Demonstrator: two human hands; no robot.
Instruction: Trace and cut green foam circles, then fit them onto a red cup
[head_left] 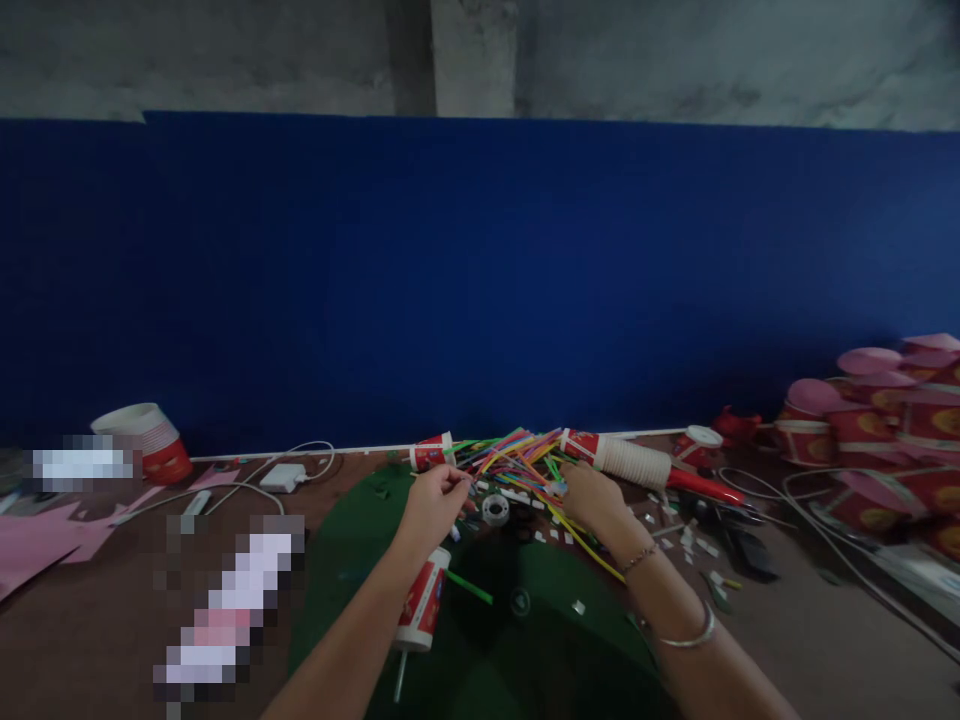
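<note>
My left hand (437,505) is closed in a pinch above the green mat (352,590), beside the pile of coloured straws (517,455); what its fingertips hold is too small to make out. On the right side of that pile, my right hand (592,497) reaches down with its fingers bent and partly hidden among the straws. Under my left forearm lies a red and white paper cup (424,605) with a green straw (471,587) beside it. A small round metal piece (495,510) sits between the hands.
Stacked paper cups (634,462) lie behind my right hand. Many red cups with pink cone tops (870,420) stand at the far right. A white charger (283,478), cables and pink paper (45,540) are at left. Behind rises a blue panel (480,280).
</note>
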